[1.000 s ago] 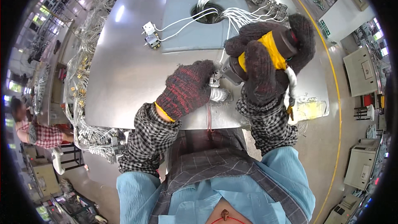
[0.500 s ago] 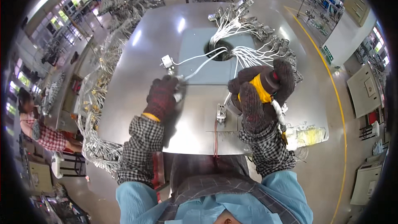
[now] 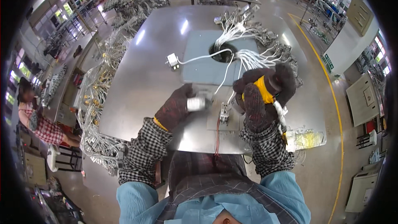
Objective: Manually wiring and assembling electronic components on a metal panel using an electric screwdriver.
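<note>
My left hand [image 3: 174, 105], in a dark knit glove, is closed on a white block-shaped part [image 3: 197, 104], blurred by motion, whose cable runs up toward the table's hole. Just right of it a small metal fixture [image 3: 224, 114] with red wires stands on a square plate. My right hand [image 3: 253, 105], also gloved, wraps round a yellow-and-black corded tool [image 3: 262, 89]; its tip is hidden behind the fingers. A white wrapped cord [image 3: 280, 114] trails from the tool. Beyond my left hand, another white connector [image 3: 171, 60] lies at its cable's end.
White cables [image 3: 248, 58] fan out from a round hole [image 3: 222, 53] in the metal table [image 3: 145, 74], ending in several metal parts at the right. A clear bag [image 3: 306, 139] lies at the near right corner. Bundled harnesses [image 3: 97, 112] hang along the left; a person [image 3: 45, 130] sits beyond.
My left hand has moved right and nearer me with the white part, toward the fixture. The cables have shifted with it. My right hand stays nearly in place with the tool.
</note>
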{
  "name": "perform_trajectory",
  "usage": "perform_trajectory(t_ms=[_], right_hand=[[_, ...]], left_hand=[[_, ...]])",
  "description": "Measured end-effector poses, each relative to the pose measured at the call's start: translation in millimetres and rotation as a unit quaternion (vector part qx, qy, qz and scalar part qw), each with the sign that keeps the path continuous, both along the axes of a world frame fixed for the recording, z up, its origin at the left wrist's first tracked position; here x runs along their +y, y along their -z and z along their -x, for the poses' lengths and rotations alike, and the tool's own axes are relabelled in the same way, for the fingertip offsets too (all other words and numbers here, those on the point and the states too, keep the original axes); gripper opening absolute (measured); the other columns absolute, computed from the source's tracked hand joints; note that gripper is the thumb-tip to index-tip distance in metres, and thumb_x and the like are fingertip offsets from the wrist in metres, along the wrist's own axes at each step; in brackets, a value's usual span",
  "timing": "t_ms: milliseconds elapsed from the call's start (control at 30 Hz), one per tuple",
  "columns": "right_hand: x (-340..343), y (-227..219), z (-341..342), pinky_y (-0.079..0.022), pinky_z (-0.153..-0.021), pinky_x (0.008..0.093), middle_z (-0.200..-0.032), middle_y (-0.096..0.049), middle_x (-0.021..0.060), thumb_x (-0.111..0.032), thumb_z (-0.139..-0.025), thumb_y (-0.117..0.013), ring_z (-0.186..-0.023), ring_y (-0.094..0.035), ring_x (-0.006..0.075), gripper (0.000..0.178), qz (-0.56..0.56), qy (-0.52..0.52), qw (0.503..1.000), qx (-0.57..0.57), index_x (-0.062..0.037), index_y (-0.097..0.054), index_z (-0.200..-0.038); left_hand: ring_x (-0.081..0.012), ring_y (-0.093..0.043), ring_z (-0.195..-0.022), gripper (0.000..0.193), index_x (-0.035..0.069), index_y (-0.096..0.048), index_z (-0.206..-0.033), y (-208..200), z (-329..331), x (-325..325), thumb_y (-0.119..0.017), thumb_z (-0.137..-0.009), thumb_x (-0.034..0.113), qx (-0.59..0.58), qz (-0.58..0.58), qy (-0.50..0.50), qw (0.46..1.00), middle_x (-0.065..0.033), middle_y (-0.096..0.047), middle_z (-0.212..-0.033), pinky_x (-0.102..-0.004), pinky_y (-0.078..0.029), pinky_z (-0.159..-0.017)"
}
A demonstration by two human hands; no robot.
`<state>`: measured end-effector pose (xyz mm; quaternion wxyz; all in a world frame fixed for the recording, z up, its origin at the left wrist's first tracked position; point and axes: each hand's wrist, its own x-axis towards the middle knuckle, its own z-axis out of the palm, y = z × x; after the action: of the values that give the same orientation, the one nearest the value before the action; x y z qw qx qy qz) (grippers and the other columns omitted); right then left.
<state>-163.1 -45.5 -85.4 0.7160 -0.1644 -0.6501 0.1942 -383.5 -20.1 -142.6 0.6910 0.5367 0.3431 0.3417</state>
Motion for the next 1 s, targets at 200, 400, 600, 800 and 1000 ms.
perform_trajectory(t_ms=[200, 400, 600, 800, 1000], right_hand=[[-2.7, -5.8, 10.9, -0.053, -0.055, 0.0314, -0.085, -0.06, 0.0134, -0.006, -0.089, -0.065, -0.066, -0.061, 0.0184, 0.067, -0.002, 0.025, 0.998, 0.062, -0.0122, -0.029, -0.144], [-1.2, -16.1, -18.0, -0.056, -0.057, 0.0354, -0.089, -0.062, 0.0155, -0.005, -0.089, -0.059, -0.068, -0.064, 0.022, 0.064, 0.034, 0.021, 0.988, 0.148, -0.0106, -0.026, -0.143], [-11.8, -29.8, -7.9, -0.058, -0.059, 0.0388, -0.089, -0.061, 0.0183, -0.005, -0.085, -0.058, -0.068, -0.064, 0.0238, 0.069, 0.11, 0.083, 0.966, 0.217, -0.0099, -0.024, -0.144], [-16.6, -18.2, -5.3, -0.059, -0.063, 0.0397, -0.095, -0.06, 0.0183, -0.005, -0.084, -0.06, -0.072, -0.064, 0.025, 0.07, 0.124, 0.025, 0.98, 0.153, -0.0096, -0.025, -0.144], [1.2, -1.6, -5.6, -0.059, -0.064, 0.0388, -0.099, -0.06, 0.0163, -0.003, -0.085, -0.061, -0.074, -0.064, 0.0238, 0.069, 0.051, 0.018, 0.993, 0.103, -0.0087, -0.026, -0.144]], left_hand=[[-0.0172, -0.06, -0.101, 0.038, 0.002, -0.055, -0.122, 23.9, -18.7, -14.1, -0.068, -0.089, 0.014, -0.355, 0.171, -0.107, 0.913, -0.0073, -0.062, -0.109, -0.0338, -0.051, -0.089], [-0.0256, -0.069, -0.085, 0.062, 0.009, -0.06, -0.119, -10.3, -40.0, -31.5, -0.082, -0.071, 0.043, 0.232, -0.341, -0.11, 0.904, -0.0124, -0.068, -0.096, -0.0366, -0.055, -0.075], [-0.0297, -0.068, -0.077, 0.064, 0.007, -0.061, -0.116, -13.1, -40.1, -19.5, -0.079, -0.072, 0.05, 0.223, -0.345, -0.054, 0.91, -0.0141, -0.066, -0.088, -0.0387, -0.054, -0.069], [-0.0349, -0.067, -0.082, 0.068, 0.005, -0.062, -0.11, -33.0, -40.8, -15.4, -0.073, -0.071, 0.06, 0.402, -0.461, -0.012, 0.791, -0.0156, -0.067, -0.091, -0.0427, -0.053, -0.071], [-0.0363, -0.066, -0.086, 0.068, 0.006, -0.061, -0.108, -50.0, -57.8, -14.4, -0.073, -0.069, 0.061, 0.511, -0.367, 0.103, 0.77, -0.0166, -0.067, -0.094, -0.0471, -0.051, -0.076]])
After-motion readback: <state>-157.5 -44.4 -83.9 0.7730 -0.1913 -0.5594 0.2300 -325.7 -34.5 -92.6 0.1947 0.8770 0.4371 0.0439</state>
